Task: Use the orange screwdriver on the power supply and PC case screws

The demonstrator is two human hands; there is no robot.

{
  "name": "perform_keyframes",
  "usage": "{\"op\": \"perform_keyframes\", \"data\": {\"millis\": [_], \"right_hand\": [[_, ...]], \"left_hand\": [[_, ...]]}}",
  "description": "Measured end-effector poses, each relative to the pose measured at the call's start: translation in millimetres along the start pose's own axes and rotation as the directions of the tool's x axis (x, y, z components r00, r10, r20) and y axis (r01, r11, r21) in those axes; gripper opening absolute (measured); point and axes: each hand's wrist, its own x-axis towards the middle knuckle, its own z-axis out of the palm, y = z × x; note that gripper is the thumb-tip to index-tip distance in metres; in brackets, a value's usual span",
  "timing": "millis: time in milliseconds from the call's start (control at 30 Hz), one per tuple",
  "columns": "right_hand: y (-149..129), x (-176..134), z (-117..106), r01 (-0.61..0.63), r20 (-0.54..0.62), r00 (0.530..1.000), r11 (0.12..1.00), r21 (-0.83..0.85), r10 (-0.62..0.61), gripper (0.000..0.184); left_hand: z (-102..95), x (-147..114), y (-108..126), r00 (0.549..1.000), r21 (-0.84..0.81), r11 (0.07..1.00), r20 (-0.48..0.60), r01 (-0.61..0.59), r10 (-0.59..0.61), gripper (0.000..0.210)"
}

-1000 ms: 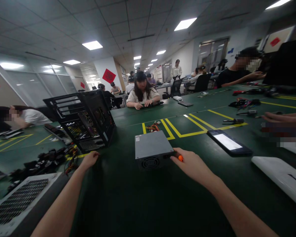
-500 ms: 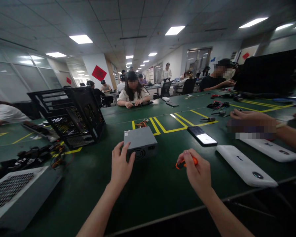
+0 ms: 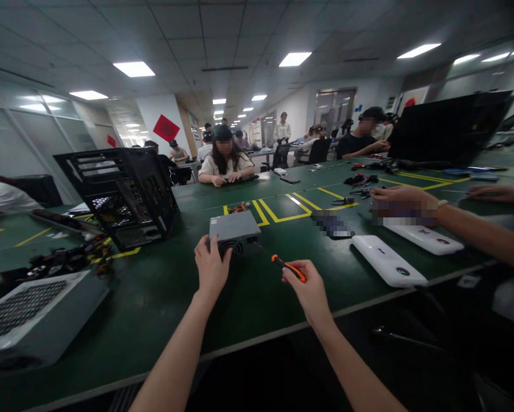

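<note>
A grey computer power supply [image 3: 235,225] sits on the green table in front of me, its fan grille and socket side facing me. My left hand [image 3: 211,270] grips its left front corner, fingers on the side and top edge, thumb at the grille. To the right, my right hand [image 3: 311,290] is closed around an orange and black screwdriver [image 3: 288,268]. Its thin shaft points up and left, with the tip close to the socket side of the power supply; I cannot tell whether they touch. Loose cables [image 3: 238,208] lie behind the power supply.
On the left stand a black computer case [image 3: 123,194] and a larger grey unit with a mesh top [image 3: 38,315], beside black cables. White oblong devices [image 3: 388,260] and a phone [image 3: 332,223] lie on the right, near another person's hand [image 3: 405,200]. Someone sits opposite.
My right hand has turned the screwdriver and brought its tip toward the power supply's front. My left hand stays on the power supply. The whole view has shifted slightly.
</note>
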Motion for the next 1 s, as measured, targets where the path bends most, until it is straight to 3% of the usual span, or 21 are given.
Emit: {"op": "perform_keyframes", "data": {"millis": [67,167,300,433,567,667,733,833,900,1000], "right_hand": [[5.6,-3.7,0.1,-0.039,0.025,0.999,0.997,0.062,0.038,0.027],[7.0,-5.1,-0.4,-0.054,0.032,0.998,0.992,0.113,0.050,0.025],[5.4,-6.2,-1.1,-0.037,0.021,0.999,0.994,0.101,0.035,0.025],[4.0,-8.0,-1.4,-0.038,0.025,0.999,0.995,0.091,0.036,0.024],[2.8,-7.0,-2.3,-0.050,0.045,0.998,0.995,0.089,0.046,0.023],[0.9,-8.9,-0.7,-0.076,0.048,0.996,0.991,0.114,0.071,0.023],[-1.4,-14.5,4.2,-0.114,0.072,0.992,0.984,0.138,0.105,0.026],[-4.4,-28.2,18.1,-0.170,0.159,0.976,0.975,0.140,0.148,0.029],[-4.4,-36.8,28.8,-0.163,0.216,0.967,0.980,0.118,0.135,0.028],[-1.0,-42.6,40.1,-0.131,0.234,0.966,0.989,0.075,0.110,0.027]], "left_hand": [[-0.7,-7.5,10.5,0.997,0.040,0.998,0.062,-0.052,0.049,0.034],[7.4,-11.8,24.5,0.955,0.045,0.993,0.282,-0.106,0.089,0.031],[23.7,-7.6,35.5,0.880,0.058,0.998,0.472,0.031,-0.055,0.033],[28.2,-6.7,38.1,0.868,0.077,0.996,0.491,0.043,-0.076,0.022],[28.8,-10.5,33.1,0.888,0.018,0.999,0.457,0.046,-0.049,0.017],[32.3,-9.9,24.4,0.911,-0.193,0.961,0.399,0.198,-0.108,0.016],[33.8,-7.5,18.1,0.882,-0.469,0.783,0.423,0.408,-0.206,0.016],[30.8,-3.7,12.0,0.786,-0.751,0.242,0.552,0.614,-0.280,0.014],[25.6,-2.2,11.5,0.728,-0.764,-0.030,0.624,0.644,-0.285,0.009],[18.9,-1.4,14.5,0.656,-0.707,-0.215,0.706,0.674,-0.267,0.006]]}}
